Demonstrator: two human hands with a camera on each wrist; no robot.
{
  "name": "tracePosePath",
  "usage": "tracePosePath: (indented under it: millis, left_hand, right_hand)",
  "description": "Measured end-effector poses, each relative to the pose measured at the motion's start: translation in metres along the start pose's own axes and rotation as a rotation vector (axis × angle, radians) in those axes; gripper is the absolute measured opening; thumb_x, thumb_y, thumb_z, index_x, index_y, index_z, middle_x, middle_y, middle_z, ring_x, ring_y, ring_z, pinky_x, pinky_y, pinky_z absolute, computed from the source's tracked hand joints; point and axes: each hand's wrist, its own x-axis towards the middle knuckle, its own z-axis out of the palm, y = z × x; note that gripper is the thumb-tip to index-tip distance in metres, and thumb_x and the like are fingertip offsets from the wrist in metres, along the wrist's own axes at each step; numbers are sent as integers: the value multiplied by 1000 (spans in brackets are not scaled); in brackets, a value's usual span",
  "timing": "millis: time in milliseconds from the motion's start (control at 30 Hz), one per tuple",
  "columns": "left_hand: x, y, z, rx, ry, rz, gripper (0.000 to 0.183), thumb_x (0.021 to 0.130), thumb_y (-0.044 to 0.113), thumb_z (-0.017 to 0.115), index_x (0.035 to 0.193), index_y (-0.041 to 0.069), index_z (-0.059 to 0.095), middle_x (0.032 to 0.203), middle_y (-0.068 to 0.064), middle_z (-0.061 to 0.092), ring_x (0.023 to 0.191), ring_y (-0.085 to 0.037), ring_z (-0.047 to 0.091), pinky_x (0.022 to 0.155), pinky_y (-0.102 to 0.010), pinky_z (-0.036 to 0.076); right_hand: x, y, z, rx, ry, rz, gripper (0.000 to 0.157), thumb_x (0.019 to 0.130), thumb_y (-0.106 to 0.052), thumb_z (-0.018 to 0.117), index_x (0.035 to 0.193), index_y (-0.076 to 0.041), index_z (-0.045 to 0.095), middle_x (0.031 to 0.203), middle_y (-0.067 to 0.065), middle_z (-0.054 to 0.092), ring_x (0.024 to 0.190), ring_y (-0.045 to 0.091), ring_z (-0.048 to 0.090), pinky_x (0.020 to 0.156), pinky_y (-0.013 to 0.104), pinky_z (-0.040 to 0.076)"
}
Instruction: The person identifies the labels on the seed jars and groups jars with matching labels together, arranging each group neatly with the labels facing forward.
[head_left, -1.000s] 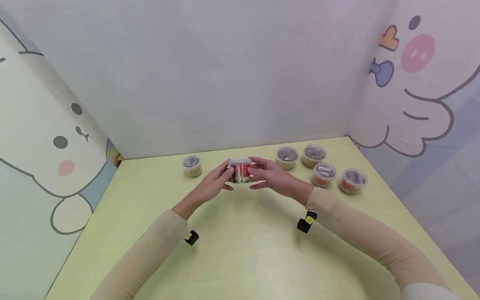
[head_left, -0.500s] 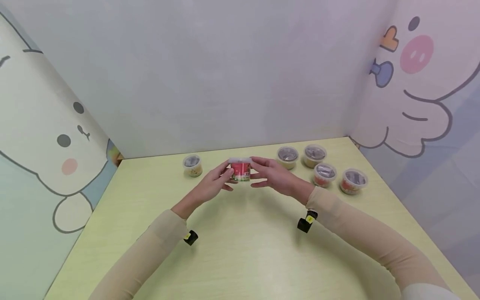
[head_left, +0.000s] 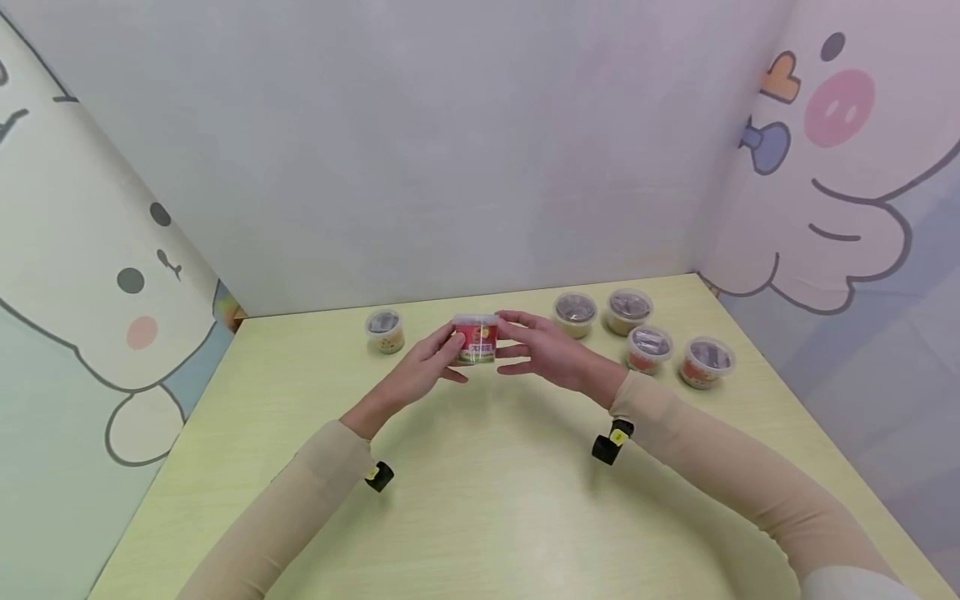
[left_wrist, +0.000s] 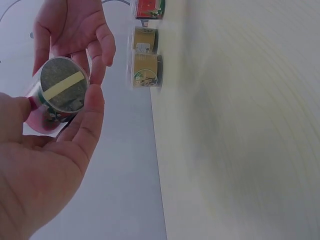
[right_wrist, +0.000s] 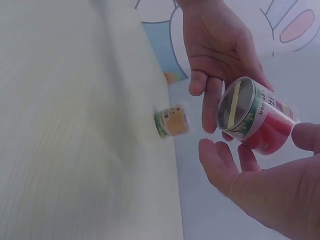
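Note:
A small lidded plastic cup (head_left: pixel 476 340) with a red printed label is held upright above the table. Its base (left_wrist: pixel 62 85) looks dark, with a pale yellow strip across it in the left wrist view. My left hand (head_left: pixel 422 369) grips the cup's left side, thumb on the label and fingers curled behind. On the other side, my right hand (head_left: pixel 551 354) holds the cup between thumb and fingers, lower fingers spread. The right thumb (right_wrist: pixel 306 136) lies by the lid end in the right wrist view.
One tan-labelled cup (head_left: pixel 386 332) stands at the back left of the table (head_left: pixel 487 500). Several lidded cups stand at the back right, among them a red one (head_left: pixel 707 362) and a tan one (head_left: pixel 628 312). Cartoon-printed curtains (head_left: pixel 480 167) enclose the table.
The held cup has turned about its upright axis, bringing the red label's picture and lettering to the front. It has shifted slightly left with both hands. The other cups have stayed put.

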Motion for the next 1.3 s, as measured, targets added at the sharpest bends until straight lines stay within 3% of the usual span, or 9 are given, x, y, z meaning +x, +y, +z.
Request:
tracePosePath:
  millis: [267, 767, 1000, 1300]
  left_hand:
    - [-2, -1, -1, 3, -6, -11, 61, 111, 38, 41, 161, 8, 24, 138, -21, 54, 120, -36, 61, 95, -45, 55]
    - [-4, -3, -2, 10, -8, -14, 57, 111, 35, 43, 160, 11, 27, 136, -17, 53, 122, -40, 58, 94, -42, 56]
    - [-5, -7, -5, -2, -15, -5, 56, 111, 33, 42, 159, 9, 28, 135, -19, 53, 123, -44, 57, 94, -42, 56]
    - [-5, -7, -4, 18, -11, -6, 59, 111, 34, 42, 160, 8, 23, 136, -22, 53, 117, -36, 61, 94, -45, 56]
  right_hand:
    - [1, 0, 1, 17, -30, 27, 67, 108, -35, 51, 158, -1, 24, 153, 18, 39, 131, 38, 51, 101, 53, 50]
    - [1, -1, 3, -27, -36, 18, 68, 108, -34, 52, 159, -2, 22, 153, 19, 40, 131, 38, 51, 101, 51, 50]
    - [2, 1, 4, -48, -19, 19, 63, 108, -33, 52, 157, -2, 28, 150, 17, 44, 130, 37, 53, 100, 49, 52]
    - [2, 2, 3, -66, -37, 5, 62, 108, -34, 51, 157, -3, 29, 149, 17, 45, 129, 36, 54, 101, 49, 51]
